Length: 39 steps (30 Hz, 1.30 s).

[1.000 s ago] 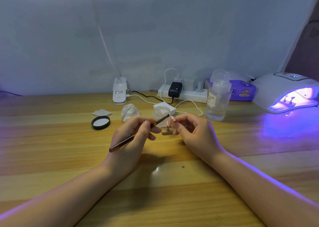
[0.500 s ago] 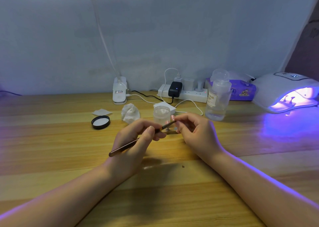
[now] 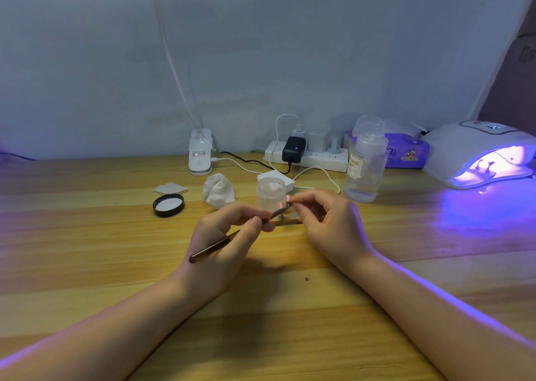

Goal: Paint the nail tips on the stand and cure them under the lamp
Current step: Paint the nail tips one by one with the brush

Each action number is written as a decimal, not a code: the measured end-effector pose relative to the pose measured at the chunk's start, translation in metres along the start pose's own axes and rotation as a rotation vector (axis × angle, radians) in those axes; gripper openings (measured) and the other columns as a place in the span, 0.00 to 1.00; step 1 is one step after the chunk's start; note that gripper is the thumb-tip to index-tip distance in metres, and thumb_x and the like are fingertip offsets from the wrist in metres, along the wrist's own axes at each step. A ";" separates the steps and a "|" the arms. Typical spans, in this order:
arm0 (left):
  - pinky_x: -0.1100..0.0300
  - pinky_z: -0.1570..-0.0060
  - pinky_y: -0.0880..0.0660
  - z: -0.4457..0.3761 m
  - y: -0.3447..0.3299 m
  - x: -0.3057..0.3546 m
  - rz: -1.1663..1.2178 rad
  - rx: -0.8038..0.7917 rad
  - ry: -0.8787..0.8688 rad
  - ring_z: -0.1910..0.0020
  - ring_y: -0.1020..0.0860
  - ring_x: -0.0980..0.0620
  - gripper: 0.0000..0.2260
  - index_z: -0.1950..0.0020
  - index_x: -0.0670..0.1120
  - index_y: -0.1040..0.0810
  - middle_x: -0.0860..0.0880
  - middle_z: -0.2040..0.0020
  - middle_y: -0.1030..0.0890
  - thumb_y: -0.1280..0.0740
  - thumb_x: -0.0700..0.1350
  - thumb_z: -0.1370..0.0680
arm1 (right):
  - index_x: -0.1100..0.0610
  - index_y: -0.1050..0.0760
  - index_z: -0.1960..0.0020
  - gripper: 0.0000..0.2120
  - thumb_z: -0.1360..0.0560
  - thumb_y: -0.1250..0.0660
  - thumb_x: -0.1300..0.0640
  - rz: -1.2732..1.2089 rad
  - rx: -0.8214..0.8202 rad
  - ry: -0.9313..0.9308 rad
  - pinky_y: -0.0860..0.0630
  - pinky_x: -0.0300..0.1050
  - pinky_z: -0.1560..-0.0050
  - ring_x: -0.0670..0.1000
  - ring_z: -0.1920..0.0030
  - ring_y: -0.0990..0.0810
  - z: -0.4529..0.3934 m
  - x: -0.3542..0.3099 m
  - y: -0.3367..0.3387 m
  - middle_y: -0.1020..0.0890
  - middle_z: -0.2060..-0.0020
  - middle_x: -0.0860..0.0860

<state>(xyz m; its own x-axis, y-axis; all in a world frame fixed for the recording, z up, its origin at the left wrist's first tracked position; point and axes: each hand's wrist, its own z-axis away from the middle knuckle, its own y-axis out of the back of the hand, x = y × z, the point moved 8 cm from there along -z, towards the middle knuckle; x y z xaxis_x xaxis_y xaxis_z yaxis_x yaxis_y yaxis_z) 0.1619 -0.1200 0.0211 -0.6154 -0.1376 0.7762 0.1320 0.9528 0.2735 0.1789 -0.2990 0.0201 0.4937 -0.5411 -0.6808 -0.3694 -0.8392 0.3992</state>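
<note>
Wooden worktop (image 3: 87, 250): left hand (image 3: 223, 244) is gripping the brush (image 3: 232, 237), whose tip has advanced onto the nail tip (image 3: 288, 198); right hand (image 3: 327, 224) is pinching its stand (image 3: 285, 221). Painting is proceeding; lamp (image 3: 475, 154) is glowing.

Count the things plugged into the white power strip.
4 in view: a white charger at the strip's left end, a black adapter in front of it, a white plug mid-strip, another towards the right. The bottle may hide more.

Both forearms bare, no sleeves; left hand (image 3: 223, 247), right hand (image 3: 333, 230) ungloved.
</note>
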 end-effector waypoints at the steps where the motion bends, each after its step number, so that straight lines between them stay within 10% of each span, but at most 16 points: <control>1: 0.58 0.50 0.25 0.000 0.000 0.000 -0.002 0.001 0.003 0.52 0.17 0.51 0.09 0.50 0.54 0.18 0.53 0.56 0.14 0.37 0.51 0.24 | 0.59 0.17 0.52 0.05 0.27 0.30 0.65 0.004 0.002 0.001 0.23 0.45 0.59 0.49 0.61 0.20 0.000 0.000 0.000 0.17 0.62 0.51; 9: 0.69 0.53 0.27 -0.001 0.001 0.006 -0.091 0.053 -0.036 0.53 0.19 0.57 0.07 0.46 0.49 0.19 0.55 0.54 0.15 0.34 0.43 0.23 | 0.58 0.17 0.52 0.06 0.27 0.30 0.64 0.044 -0.002 0.039 0.24 0.43 0.60 0.49 0.61 0.21 0.000 -0.004 0.001 0.17 0.62 0.50; 15: 0.52 0.50 0.24 0.001 -0.001 0.016 -0.193 0.016 -0.100 0.53 0.18 0.54 0.11 0.49 0.50 0.18 0.54 0.56 0.15 0.37 0.51 0.25 | 0.60 0.17 0.53 0.05 0.27 0.29 0.66 0.091 0.008 0.086 0.24 0.46 0.59 0.49 0.61 0.21 0.000 -0.009 0.001 0.17 0.62 0.51; 39: 0.50 0.50 0.26 0.002 0.005 0.019 -0.235 0.091 -0.093 0.54 0.19 0.55 0.09 0.51 0.54 0.20 0.58 0.56 0.17 0.38 0.51 0.25 | 0.56 0.17 0.55 0.05 0.28 0.29 0.65 0.117 0.028 0.092 0.26 0.38 0.62 0.45 0.63 0.23 0.001 -0.009 0.001 0.18 0.64 0.48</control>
<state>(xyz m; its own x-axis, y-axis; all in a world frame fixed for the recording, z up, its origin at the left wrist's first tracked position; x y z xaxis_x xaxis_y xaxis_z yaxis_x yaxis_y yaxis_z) 0.1492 -0.1175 0.0357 -0.6903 -0.3362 0.6406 -0.0909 0.9188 0.3842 0.1733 -0.2945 0.0261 0.5151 -0.6392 -0.5710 -0.4499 -0.7687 0.4546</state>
